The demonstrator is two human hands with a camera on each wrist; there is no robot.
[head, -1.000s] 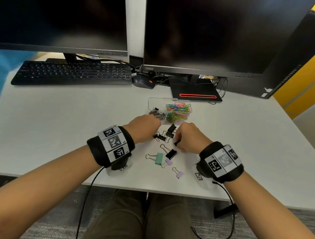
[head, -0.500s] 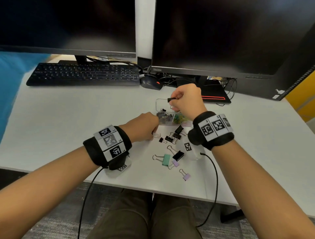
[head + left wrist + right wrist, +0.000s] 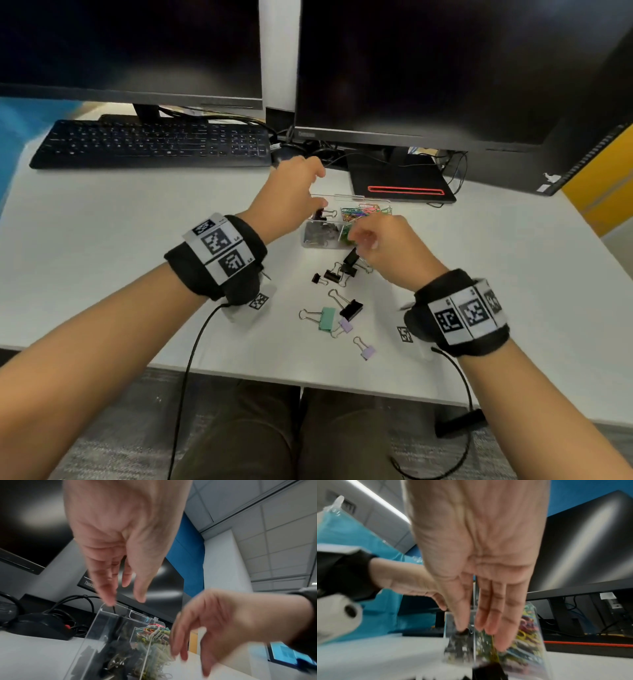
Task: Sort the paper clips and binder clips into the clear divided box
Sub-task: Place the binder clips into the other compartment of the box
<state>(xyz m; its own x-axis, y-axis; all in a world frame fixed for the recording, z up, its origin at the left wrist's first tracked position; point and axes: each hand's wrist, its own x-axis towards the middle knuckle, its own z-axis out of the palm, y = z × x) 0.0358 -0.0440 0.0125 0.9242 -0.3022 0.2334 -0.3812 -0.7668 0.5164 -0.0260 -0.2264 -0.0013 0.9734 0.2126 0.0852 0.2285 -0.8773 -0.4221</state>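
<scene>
The left hand (image 3: pixel 291 197) hovers slack-fingered over the clear divided box (image 3: pixel 383 200) on the desk (image 3: pixel 102 240), seemingly just emptied, while the right hand (image 3: pixel 383 246), grip loose and empty, dips toward loose binder clips (image 3: pixel 337 274).

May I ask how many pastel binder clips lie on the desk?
3: the mint-green clip, a lilac clip against its right side, and a second lilac clip nearer the desk edge; others may be hidden.
</scene>
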